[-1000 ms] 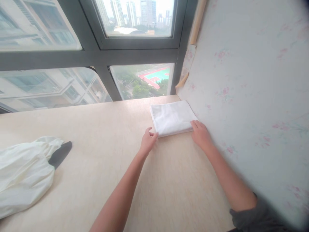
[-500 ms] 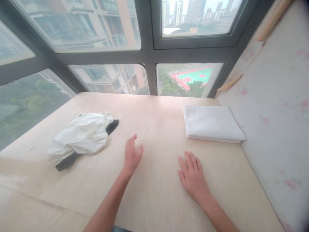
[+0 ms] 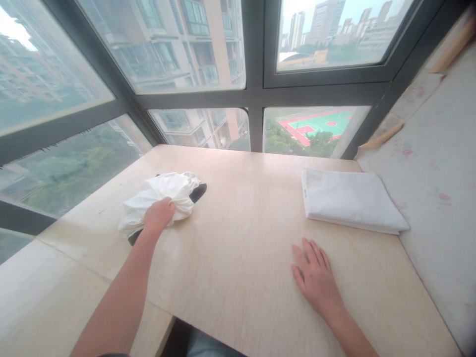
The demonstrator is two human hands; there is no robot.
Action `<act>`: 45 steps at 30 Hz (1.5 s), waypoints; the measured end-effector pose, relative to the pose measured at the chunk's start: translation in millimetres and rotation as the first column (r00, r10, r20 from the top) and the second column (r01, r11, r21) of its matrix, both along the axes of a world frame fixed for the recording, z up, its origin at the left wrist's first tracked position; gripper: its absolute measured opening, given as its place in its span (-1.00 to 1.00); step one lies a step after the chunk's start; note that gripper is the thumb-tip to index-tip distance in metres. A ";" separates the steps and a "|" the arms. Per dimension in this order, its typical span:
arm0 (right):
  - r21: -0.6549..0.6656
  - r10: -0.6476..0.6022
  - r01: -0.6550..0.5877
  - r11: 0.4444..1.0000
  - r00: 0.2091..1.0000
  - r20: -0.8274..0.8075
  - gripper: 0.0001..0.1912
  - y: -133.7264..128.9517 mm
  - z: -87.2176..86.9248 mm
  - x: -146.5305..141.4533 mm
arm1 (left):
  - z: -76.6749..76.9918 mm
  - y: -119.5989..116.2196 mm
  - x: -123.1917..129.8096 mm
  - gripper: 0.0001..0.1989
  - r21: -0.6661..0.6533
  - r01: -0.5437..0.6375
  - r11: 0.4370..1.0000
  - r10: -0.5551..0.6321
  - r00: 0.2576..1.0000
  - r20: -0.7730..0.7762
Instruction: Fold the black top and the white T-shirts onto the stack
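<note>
With 12 o'clock taken toward the window and the middle of the tabletop [image 3: 238,238] as the centre, a crumpled white cloth [image 3: 165,196] is seen at 10 o'clock. It is pinched by the left hand [image 3: 159,215], and creases are drawn outward from the grip. From beneath the cloth, black pieces [image 3: 198,192] are shown at two places, toward its 2 o'clock and its 7 o'clock.

At 4 o'clock the right hand [image 3: 316,277] is held palm down with the fingers a little spread and nothing grasped; whether the tabletop is touched by it cannot be told. Beyond that hand, at 2 o'clock, a folded white cloth [image 3: 349,201] is laid flat in layers, its far right corner set close to the flower-patterned wall [image 3: 427,168]. At 12 o'clock the tabletop is bounded by a dark window frame [image 3: 256,99].
</note>
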State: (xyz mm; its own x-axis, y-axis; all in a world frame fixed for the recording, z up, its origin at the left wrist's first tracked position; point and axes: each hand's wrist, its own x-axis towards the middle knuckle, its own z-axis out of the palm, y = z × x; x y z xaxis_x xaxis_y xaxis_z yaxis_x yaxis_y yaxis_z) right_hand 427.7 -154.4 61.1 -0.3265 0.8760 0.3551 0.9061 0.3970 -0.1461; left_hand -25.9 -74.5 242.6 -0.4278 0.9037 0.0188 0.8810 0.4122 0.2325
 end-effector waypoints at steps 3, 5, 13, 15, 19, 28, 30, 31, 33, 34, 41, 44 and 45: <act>0.022 0.001 -0.001 1.000 1.000 0.008 -0.53 0.3 -1.5 0.9 | 11.4 -0.6 32.1 -0.76 0.084 0.066 0.994 -0.071 0.996 0.052; 0.026 0.007 -0.007 1.000 1.000 0.004 -0.53 0.7 -2.9 2.0 | 12.8 -8.5 59.5 -0.77 0.117 0.133 0.984 -0.144 0.985 0.093; -0.053 0.041 -0.055 0.997 0.969 -0.243 -0.58 3.7 9.0 5.0 | -38.9 -90.9 217.0 -0.74 0.166 0.573 0.802 -0.332 0.197 0.923; -0.159 -0.007 -0.071 0.985 0.896 -0.444 -0.61 -1.3 17.8 6.3 | -52.7 -108.7 247.4 -0.72 0.142 0.610 0.780 -0.219 0.053 0.974; -0.451 -0.289 -0.115 0.885 0.624 -0.726 -0.78 -23.9 33.7 11.5 | -64.6 -124.2 263.8 -0.64 0.088 0.545 0.834 -0.120 0.024 0.992; -0.654 -0.492 -0.328 0.682 0.456 -0.742 -0.64 -34.3 110.1 16.4 | -65.8 -75.6 142.3 -0.68 0.174 0.175 0.969 -0.247 0.656 0.714; -0.643 -0.477 -0.481 0.596 0.433 -0.765 -0.62 -22.8 129.5 8.5 | -64.0 -63.9 125.4 -0.72 0.201 0.239 0.950 -0.303 0.864 0.403; -0.632 -0.478 -0.503 0.589 0.414 -0.775 -0.62 -16.3 135.1 3.6 | -61.8 -61.4 122.9 -0.73 0.216 0.281 0.935 -0.333 0.906 0.261; -0.642 -0.487 -0.402 0.653 0.426 -0.762 -0.62 -3.6 136.4 -7.0 | -55.5 -66.0 130.6 -0.72 0.281 0.362 0.889 -0.396 0.915 0.076; -0.652 -0.489 -0.300 0.696 0.467 -0.737 -0.62 1.9 133.2 -12.1 | -52.2 -73.0 139.8 -0.72 0.332 0.391 0.858 -0.426 0.904 0.036; -0.649 -0.512 -0.338 0.682 0.412 -0.753 -0.62 5.2 117.2 -32.7 | -64.5 -147.2 223.6 -0.66 0.456 0.621 0.638 -0.715 0.698 0.050; -0.615 -0.594 -0.548 0.567 0.245 -0.766 -0.52 -5.3 128.1 -36.1 | -81.2 -157.4 234.2 -0.44 0.449 0.609 0.654 -0.721 0.681 0.126; -0.588 -0.591 -0.603 0.539 0.227 -0.774 -0.50 -8.5 131.7 -36.3 | -84.4 -157.4 234.2 -0.42 0.458 0.567 0.684 -0.701 0.685 0.200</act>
